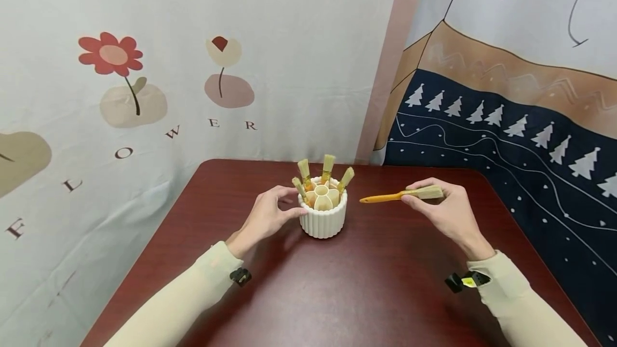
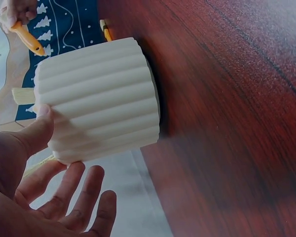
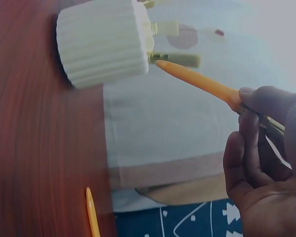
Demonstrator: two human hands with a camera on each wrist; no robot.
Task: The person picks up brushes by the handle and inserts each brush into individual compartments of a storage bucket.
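Note:
A white ribbed brush holder with inner compartments stands on the table. Several flat paint brushes are in it, bristles up, one of them a brush at the back. My left hand holds the holder's left side near the rim, thumb on the ribbed wall and fingertips on the side. To the right of the holder, my right hand pinches another paint brush by its ferrule end. That brush lies nearly level in the air, orange handle pointing left towards the holder.
A further orange-handled brush lies on the dark red table, seen in both wrist views. Behind the table hang a pale flower-print cloth and a navy cloth with white trees.

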